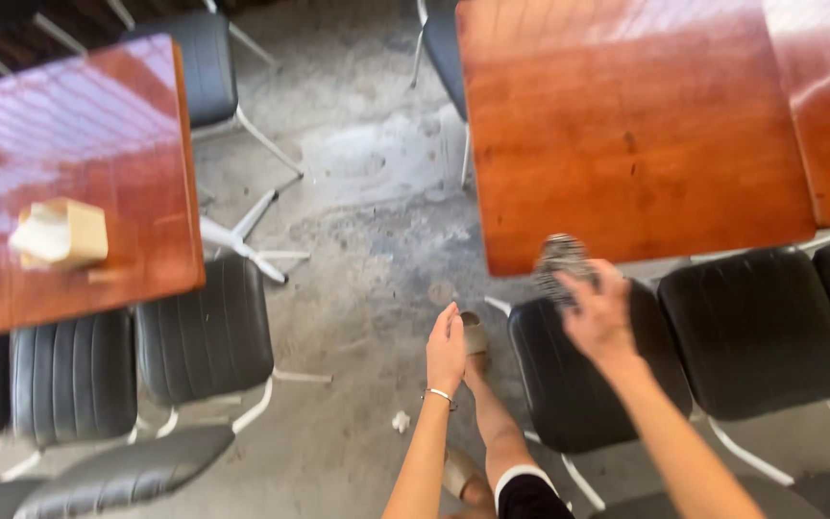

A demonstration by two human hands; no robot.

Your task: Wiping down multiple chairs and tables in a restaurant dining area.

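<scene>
My right hand (596,312) is raised at the near edge of a reddish wooden table (626,135) and is shut on a speckled grey cloth (559,261), blurred by motion. My left hand (446,348) hangs in the air below it, fingers together, palm turned to the right, holding nothing; a thin bracelet is on its wrist. Below the left hand I see my leg and a beige sandal (475,338) on the concrete floor.
A second reddish table (117,144) at the left carries a beige tissue box (61,233). Black padded chairs (756,332) on white metal legs stand along both tables. The grey concrete floor (367,173) runs between them, with a small white scrap (401,420) on it.
</scene>
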